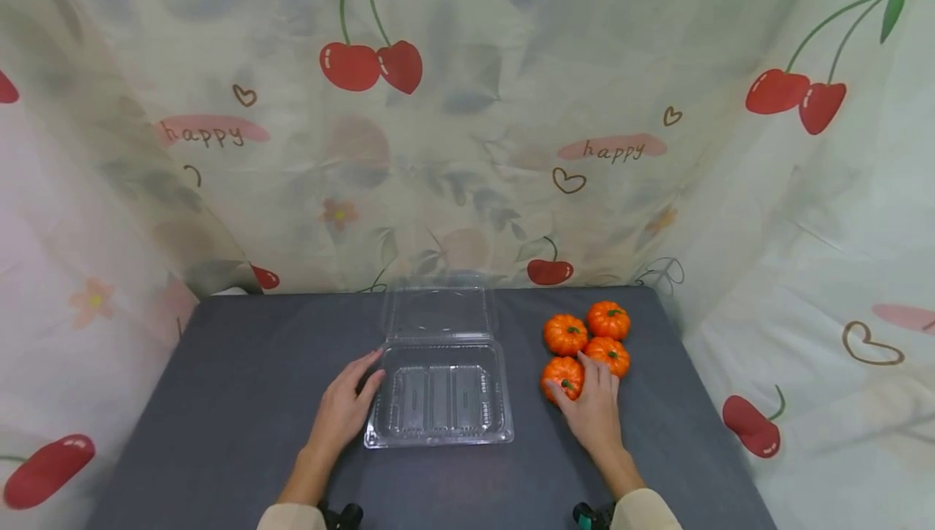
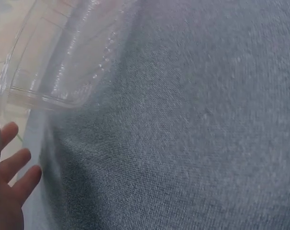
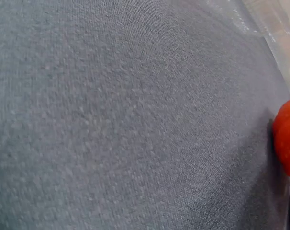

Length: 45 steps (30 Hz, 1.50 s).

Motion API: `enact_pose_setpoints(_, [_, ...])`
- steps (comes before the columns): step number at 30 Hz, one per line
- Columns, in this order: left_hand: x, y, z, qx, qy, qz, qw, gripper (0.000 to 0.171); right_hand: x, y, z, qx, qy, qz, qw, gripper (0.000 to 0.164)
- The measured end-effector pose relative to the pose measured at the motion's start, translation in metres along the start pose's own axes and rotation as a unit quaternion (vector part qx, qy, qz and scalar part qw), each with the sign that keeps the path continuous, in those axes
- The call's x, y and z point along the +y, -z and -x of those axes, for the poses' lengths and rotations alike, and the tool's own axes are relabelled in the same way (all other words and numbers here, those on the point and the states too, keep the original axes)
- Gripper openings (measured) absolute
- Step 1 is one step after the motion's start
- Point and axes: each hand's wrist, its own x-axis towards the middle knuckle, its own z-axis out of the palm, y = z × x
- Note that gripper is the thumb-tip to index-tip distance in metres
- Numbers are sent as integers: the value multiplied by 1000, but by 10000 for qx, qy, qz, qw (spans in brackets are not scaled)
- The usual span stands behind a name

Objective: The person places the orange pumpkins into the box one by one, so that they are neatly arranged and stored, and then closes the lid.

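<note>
A clear plastic clamshell box (image 1: pixel 438 439) lies on the dark cloth with its lid (image 1: pixel 440 311) folded back, away from me. My left hand (image 1: pixel 346 400) rests at the box's left side, thumb and index fingertip right at the rim. In the left wrist view, the other fingers (image 2: pixel 27 184) are spread and relaxed beside the box wall (image 2: pixel 44 100). My right hand (image 1: pixel 595 412) holds the nearest small orange pumpkin (image 1: pixel 561 376), thumb on its left and fingers over its far right side. In the right wrist view, a pumpkin (image 3: pixel 287 139) shows at the right edge; the hand is out of sight there.
Three more small pumpkins sit close together behind the held one: one at left (image 1: pixel 565 334), one at back right (image 1: pixel 609 320) and one beside my right fingers (image 1: pixel 609 354). A grey-covered table (image 1: pixel 248 400) meets a cherry-print curtain (image 1: pixel 453 148) at the back and sides.
</note>
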Motion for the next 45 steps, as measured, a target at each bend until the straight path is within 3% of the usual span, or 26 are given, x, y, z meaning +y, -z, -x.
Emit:
enact_pose_setpoints(3, [-1,-2,-2,190,55,449,9988,41,-3,0,1,-373,-305,-83,9988,86])
enact_pose_setpoints(8, [-1,-5,-1,383,412,1070,9927,36,-6,1,2,-980,-725,-102,9925,89])
enact_pose_setpoints(12, [0,-7,-1,454,616,1272,9889,33,-8,1,1,-1245,-839,-41,9887,90])
enact_pose_setpoints(18, [4,-9,1,694,666,1359,9860,27,-12,6,0,-1625,-809,67,9834,101])
enact_pose_setpoints(21, [3,-12,1,776,676,1386,9850,27,-14,10,0,-1756,-841,34,9809,93])
enact_pose_setpoints(25, [3,-16,0,771,780,1622,9806,28,-16,14,-1,-1774,-843,-179,9804,71])
enact_pose_setpoints(29, [3,-20,0,756,881,2135,9700,28,-15,14,-3,-1680,-703,-316,9828,57])
enact_pose_setpoints(38, [-2,-32,-1,942,1056,3428,9287,31,-17,15,-10,-1466,-524,-385,9871,50])
enact_pose_setpoints(41, [-2,-32,0,910,1155,3648,9194,34,-19,17,-14,-1423,-463,-475,9876,51])
enact_pose_setpoints(45, [-2,-29,1,706,1280,3809,9130,40,-25,22,-20,-1453,-397,-650,9865,53])
